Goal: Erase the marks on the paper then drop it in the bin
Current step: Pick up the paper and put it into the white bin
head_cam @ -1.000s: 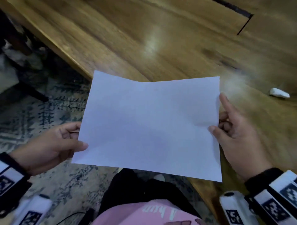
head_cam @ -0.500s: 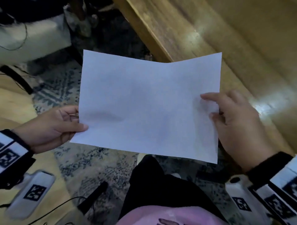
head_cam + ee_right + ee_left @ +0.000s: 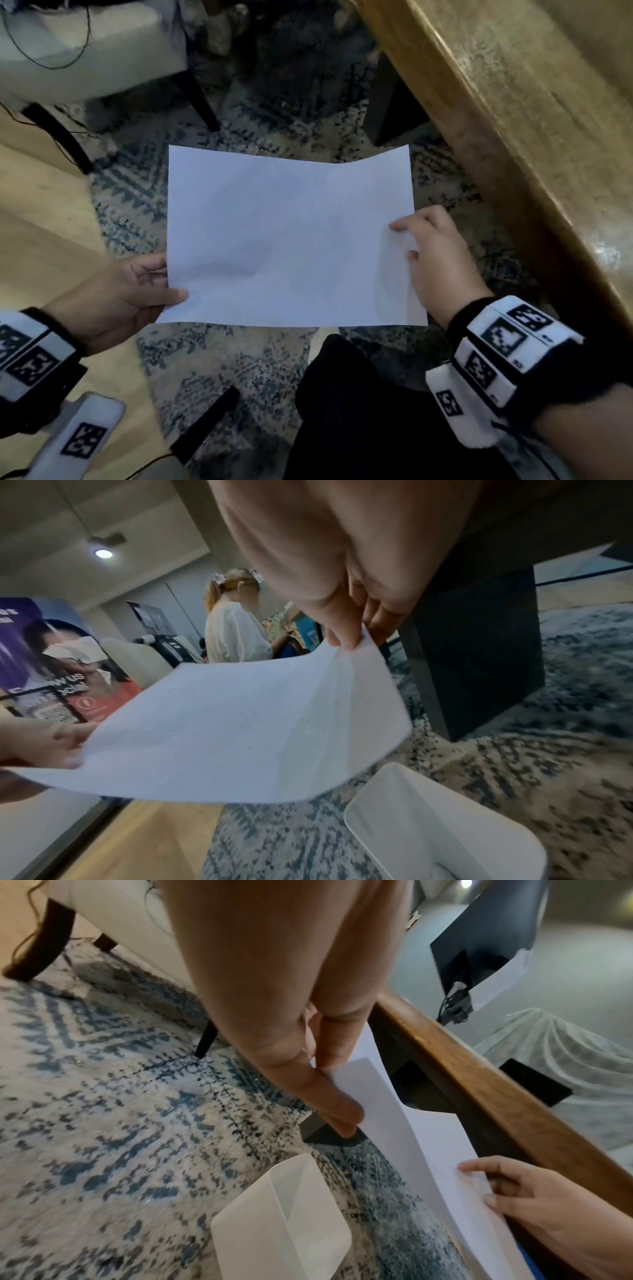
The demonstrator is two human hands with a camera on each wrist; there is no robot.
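Observation:
A blank white sheet of paper hangs level over the rug, off the table's edge. My left hand pinches its left edge, thumb on top and fingers beneath. At the right edge my right hand pinches the sheet, fingertips on top. I see no marks on the sheet. The left wrist view shows the white rectangular bin on the rug below the paper. In the right wrist view the bin sits under the near right corner of the paper. The paper hides the bin in the head view.
The wooden table runs along the right, with its dark leg behind the paper. A white chair with dark legs stands at the back left. A patterned rug meets wood floor. Another person stands farther off.
Both hands carried the paper left, off the table top and out over the rug. My right fingers moved from the sheet's edge onto its top surface.

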